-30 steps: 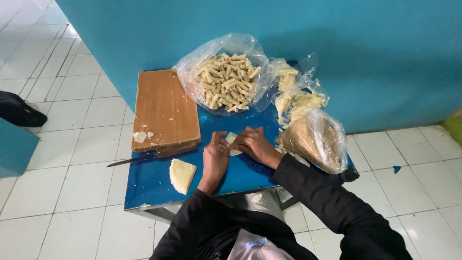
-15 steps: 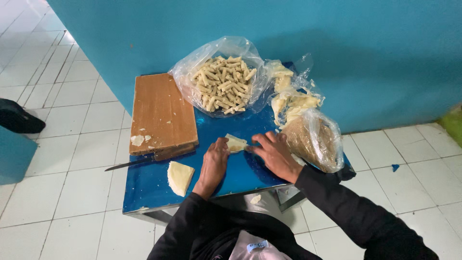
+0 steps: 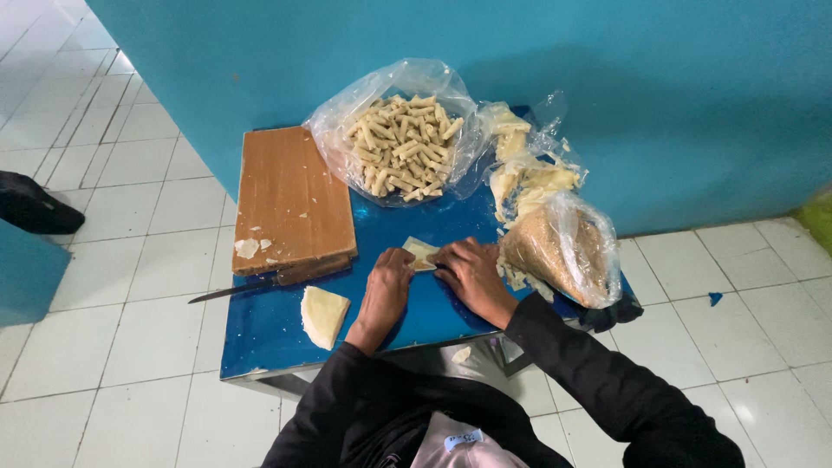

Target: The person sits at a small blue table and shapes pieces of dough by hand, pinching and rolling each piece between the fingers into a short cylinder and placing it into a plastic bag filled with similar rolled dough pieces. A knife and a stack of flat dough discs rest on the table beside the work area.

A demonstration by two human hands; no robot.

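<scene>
On a small blue table (image 3: 260, 334), my left hand (image 3: 386, 290) and my right hand (image 3: 472, 276) both press on a pale, flat piece of dough (image 3: 421, 252) lying between them. Fingers of each hand curl over its edges, the left at its near left corner, the right along its right side. A second pale dough sheet (image 3: 322, 315) lies loose on the table to the left of my left hand.
A wooden cutting board (image 3: 290, 198) with dough scraps sits at the left, a knife (image 3: 260, 282) along its near edge. Behind are a plastic bag of rolled dough sticks (image 3: 400, 149), a bag of pale sheets (image 3: 529, 169) and a bag of brown crumbs (image 3: 559, 247).
My right hand went out to the right half a second ago and has come back onto the dough piece. My left hand stayed at its near left corner.
</scene>
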